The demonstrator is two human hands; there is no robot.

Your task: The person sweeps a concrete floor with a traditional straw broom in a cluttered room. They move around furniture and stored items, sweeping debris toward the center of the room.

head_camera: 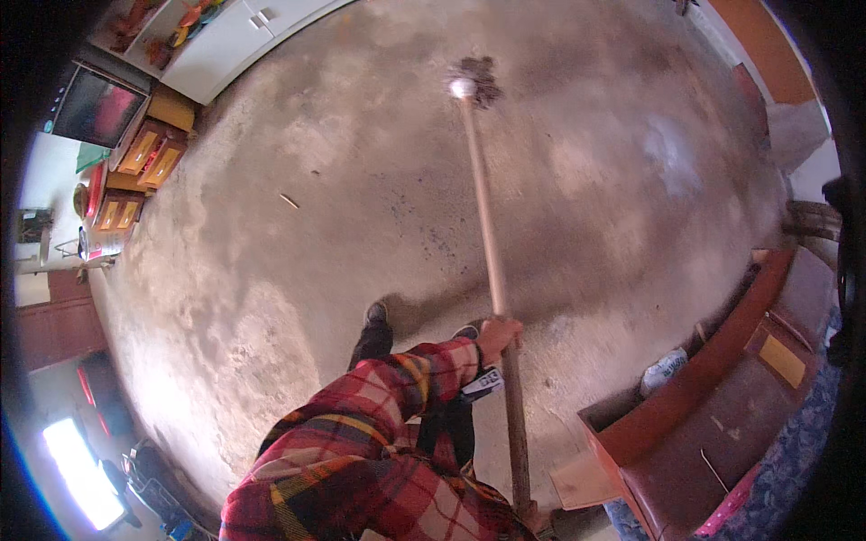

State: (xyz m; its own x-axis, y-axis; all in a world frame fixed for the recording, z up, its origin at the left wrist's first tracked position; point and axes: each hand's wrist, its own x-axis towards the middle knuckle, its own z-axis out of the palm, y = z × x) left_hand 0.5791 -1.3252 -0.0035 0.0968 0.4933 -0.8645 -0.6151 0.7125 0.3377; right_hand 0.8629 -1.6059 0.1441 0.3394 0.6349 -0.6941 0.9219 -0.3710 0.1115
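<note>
A string mop with a white socket and a dark, blurred head (482,84) rests on the concrete floor ahead of me. Its long wooden handle (484,209) runs back towards my body. Partway along the handle, my left hand (499,337) is wrapped around it, below a red plaid sleeve. A band with a white printed tag (483,384) sits at that wrist. Near the bottom edge of the picture, my right hand (536,518) grips the handle's near end and is only partly visible. One of my dark shoes (376,312) stands left of the handle.
A thin stick (289,201) and dark specks (433,240) lie on the floor. At right stands a long brown wooden piece of furniture (717,399) with a plastic bag (664,370) by it. White cabinets (223,44), a screen (100,105) and small drawers (162,162) line the left.
</note>
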